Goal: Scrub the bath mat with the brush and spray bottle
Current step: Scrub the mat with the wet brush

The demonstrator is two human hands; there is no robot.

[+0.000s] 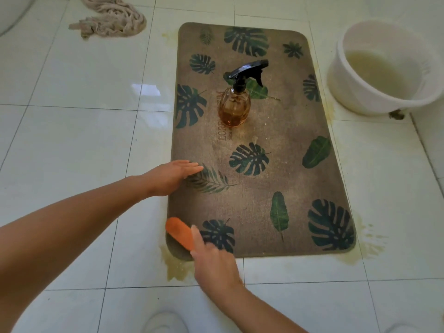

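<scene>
A brown bath mat [283, 131] with dark green leaf prints lies on the white tiled floor. An amber spray bottle [234, 105] with a black trigger head stands upright near the mat's middle. My left hand [171, 176] rests flat on the mat's left edge, fingers together and holding nothing. My right hand [213, 260] grips an orange brush [180, 231], pressed on the mat's near left corner. The brush's bristles are hidden under its back.
A white bucket [355, 94] with murky yellowish water stands right of the mat's far end. A beige mop head [113, 18] lies on the tiles at the far left. Yellowish dirty water [176, 267] pools around the mat's near corners and edges.
</scene>
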